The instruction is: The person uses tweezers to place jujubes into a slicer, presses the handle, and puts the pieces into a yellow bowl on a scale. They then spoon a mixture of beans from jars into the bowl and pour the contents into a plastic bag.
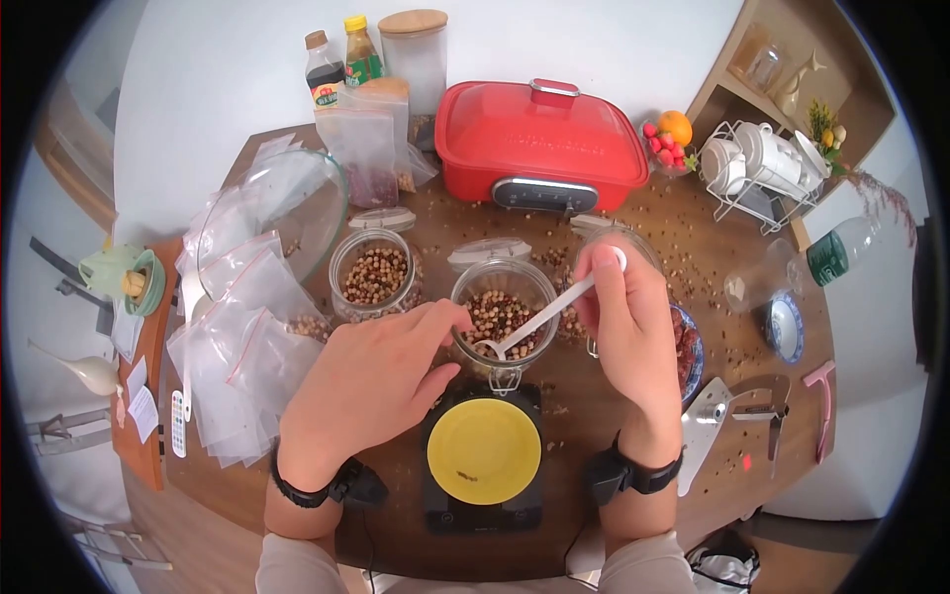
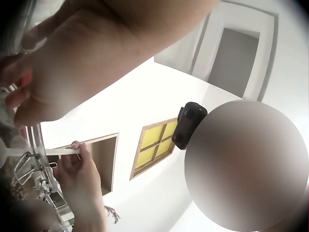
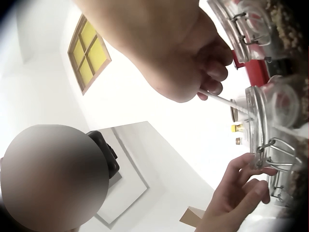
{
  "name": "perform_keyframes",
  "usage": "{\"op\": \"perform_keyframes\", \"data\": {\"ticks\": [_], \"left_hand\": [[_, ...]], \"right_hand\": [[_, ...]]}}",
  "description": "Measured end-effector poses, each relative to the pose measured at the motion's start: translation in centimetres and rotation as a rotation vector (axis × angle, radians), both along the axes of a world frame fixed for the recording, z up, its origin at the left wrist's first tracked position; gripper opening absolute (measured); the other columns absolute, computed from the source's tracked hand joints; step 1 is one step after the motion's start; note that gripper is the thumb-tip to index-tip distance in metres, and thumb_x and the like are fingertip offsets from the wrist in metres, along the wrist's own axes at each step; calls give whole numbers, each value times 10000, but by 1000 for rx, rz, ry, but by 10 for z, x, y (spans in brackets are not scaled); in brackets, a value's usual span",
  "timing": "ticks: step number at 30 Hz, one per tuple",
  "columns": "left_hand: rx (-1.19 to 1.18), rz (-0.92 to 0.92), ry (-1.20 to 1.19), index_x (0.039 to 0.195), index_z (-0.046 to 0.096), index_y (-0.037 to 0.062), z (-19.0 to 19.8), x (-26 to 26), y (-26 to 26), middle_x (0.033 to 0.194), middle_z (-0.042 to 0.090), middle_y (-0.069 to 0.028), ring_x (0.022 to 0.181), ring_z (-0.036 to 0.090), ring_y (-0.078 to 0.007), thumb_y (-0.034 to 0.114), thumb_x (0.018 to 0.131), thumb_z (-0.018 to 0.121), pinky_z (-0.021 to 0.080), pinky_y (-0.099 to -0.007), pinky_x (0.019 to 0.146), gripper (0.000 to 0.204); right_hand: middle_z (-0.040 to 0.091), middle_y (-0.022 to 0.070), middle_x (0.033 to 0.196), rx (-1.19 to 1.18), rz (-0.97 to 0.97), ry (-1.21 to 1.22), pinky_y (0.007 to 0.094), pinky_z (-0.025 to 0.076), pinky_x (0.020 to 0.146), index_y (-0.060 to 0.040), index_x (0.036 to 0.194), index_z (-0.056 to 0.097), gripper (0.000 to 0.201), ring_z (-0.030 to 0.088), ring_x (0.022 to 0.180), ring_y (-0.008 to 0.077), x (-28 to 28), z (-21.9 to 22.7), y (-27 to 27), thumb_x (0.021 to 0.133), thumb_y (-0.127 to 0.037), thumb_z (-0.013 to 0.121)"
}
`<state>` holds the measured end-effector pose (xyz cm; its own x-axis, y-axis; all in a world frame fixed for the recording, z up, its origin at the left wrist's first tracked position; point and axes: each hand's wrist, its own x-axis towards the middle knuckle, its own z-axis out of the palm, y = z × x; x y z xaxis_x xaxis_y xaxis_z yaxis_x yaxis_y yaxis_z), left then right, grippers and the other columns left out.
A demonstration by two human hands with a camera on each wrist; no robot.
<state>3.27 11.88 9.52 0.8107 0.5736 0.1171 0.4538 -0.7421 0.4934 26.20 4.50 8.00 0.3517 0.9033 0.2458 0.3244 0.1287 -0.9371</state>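
In the head view my right hand (image 1: 628, 322) pinches the upper end of a long white plastic spoon (image 1: 554, 310). The spoon slants down into an open glass clip-top jar (image 1: 547, 287), its bowl among mixed brown and pale peppercorns (image 1: 490, 315). My left hand (image 1: 366, 371) lies at the jar's left side, fingertips right at its rim and thumb apart. The right wrist view shows the left fingers (image 3: 244, 164) beside the jar's wire clasp (image 3: 277, 150). In front of the jar, a yellow bowl (image 1: 485, 445) with a few dark bits sits on a black kitchen scale (image 1: 440, 510).
Another peppercorn jar (image 1: 371, 272) stands left, near plastic bags (image 1: 247, 337) and a glass lid (image 1: 322, 218). A red electric cooker (image 1: 544, 148) is behind. Rightward are a blue-rimmed bowl (image 1: 693, 361), scissors (image 1: 767, 411) and a pink peeler (image 1: 821, 396). Peppercorns scatter the table.
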Motion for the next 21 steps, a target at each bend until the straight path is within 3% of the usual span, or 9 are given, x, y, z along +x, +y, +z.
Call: {"op": "perform_keyframes", "data": {"ticks": [5,7,11,16,21], "left_hand": [[18,-1,-20,1166,531,109,-7,-2,2,936,665,-69,812,654,-308,93,862,685,501,-390,689,341],[1,4,-22,1178,525,110,-7,-2,2,911,656,-61,804,654,-303,92,864,684,499,-388,678,353],[-21,28,40,1219,503,107,1,1,-3,769,576,-31,711,631,-277,100,867,691,462,-384,607,399],[9,39,39,1263,476,94,-1,2,-3,673,482,-14,609,577,-249,116,865,703,413,-377,549,459],[-8,57,15,1285,462,90,0,2,-2,660,475,-17,585,556,-235,129,861,711,407,-376,540,493]], "right_hand": [[507,-13,640,-86,5,270,226,344,503,-45,949,553,304,436,558,50,3,-2,2,1104,-254,396],[507,-14,643,-71,-37,263,215,340,490,-58,954,553,303,436,546,46,6,-2,2,1104,-267,392],[486,-24,636,-60,-119,365,203,296,444,-84,953,538,302,389,504,39,9,2,2,1102,-299,386],[408,-50,610,49,-194,466,202,219,408,-109,941,515,281,306,474,23,18,-1,3,1096,-309,394],[358,-64,587,163,-261,564,220,181,406,-120,922,505,271,276,463,24,29,-3,3,1090,-308,405]]}}
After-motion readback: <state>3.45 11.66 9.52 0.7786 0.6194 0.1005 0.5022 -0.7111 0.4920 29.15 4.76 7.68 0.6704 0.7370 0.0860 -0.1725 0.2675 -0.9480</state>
